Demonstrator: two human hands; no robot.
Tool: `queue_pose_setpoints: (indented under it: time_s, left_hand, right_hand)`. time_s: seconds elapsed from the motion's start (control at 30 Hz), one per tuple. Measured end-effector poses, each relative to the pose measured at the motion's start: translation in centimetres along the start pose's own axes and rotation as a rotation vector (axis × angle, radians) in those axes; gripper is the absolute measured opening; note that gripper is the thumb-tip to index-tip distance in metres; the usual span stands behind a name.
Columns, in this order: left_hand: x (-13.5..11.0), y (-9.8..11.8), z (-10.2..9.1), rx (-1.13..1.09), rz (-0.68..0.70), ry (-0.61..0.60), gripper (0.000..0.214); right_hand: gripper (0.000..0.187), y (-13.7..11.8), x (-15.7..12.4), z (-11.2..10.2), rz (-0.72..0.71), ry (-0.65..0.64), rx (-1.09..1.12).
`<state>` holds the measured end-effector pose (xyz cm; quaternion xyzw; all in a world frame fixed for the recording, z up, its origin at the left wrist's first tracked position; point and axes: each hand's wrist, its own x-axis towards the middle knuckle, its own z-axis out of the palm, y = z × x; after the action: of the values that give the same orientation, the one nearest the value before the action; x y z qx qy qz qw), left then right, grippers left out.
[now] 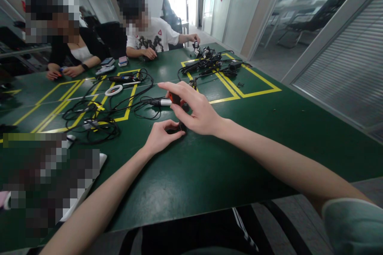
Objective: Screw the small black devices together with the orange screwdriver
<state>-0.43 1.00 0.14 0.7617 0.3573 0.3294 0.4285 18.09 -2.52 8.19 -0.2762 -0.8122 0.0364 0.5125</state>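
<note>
My right hand [194, 109] is closed around a short black-and-orange handle [176, 98] that looks like a screwdriver's, held upright above the green table. Its lower end is hidden by my fingers. Directly below, my left hand [163, 135] pinches a small black part [182, 126] at the tabletop, between thumb and fingers. Most of that part is covered, so its shape does not show. Just behind both hands lies a silver-and-black cylinder [163, 102] with a black cable.
Tangled black cables [101, 127] and a white ring [113, 90] lie left of my hands. Black mechanical parts [209, 59] are heaped at the far right, near several tiny dark pieces [240, 85]. Flat blurred items [103, 159] rest at front left. Two people sit across the table [269, 139].
</note>
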Motion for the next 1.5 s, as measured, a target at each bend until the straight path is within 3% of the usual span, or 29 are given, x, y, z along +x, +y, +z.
queue_pose_setpoints:
  time_s: [0.4, 0.63, 0.9, 1.13, 1.5]
  left_hand:
    - [0.1, 0.2, 0.0, 0.128, 0.068, 0.010, 0.020]
    - [0.2, 0.2, -0.1, 0.155, 0.075, -0.004, 0.021]
    - [0.2, -0.1, -0.1, 0.230, 0.105, -0.005, 0.026]
    - [0.2, -0.4, -0.3, 0.260, 0.137, -0.036, 0.025]
    - [0.2, -0.2, -0.5, 0.252, 0.151, -0.087, 0.026]
  right_hand:
    - [0.036, 1.0, -0.4, 0.1, 0.009, 0.067, -0.097]
    - [0.040, 0.6, 0.1, -0.2, -0.018, 0.039, -0.020]
    - [0.030, 0.7, 0.0, -0.1, -0.053, 0.096, -0.024]
    - [0.038, 0.3, 0.1, -0.4, -0.037, 0.023, -0.001]
    - [0.036, 0.5, 0.1, -0.2, -0.056, 0.026, 0.018]
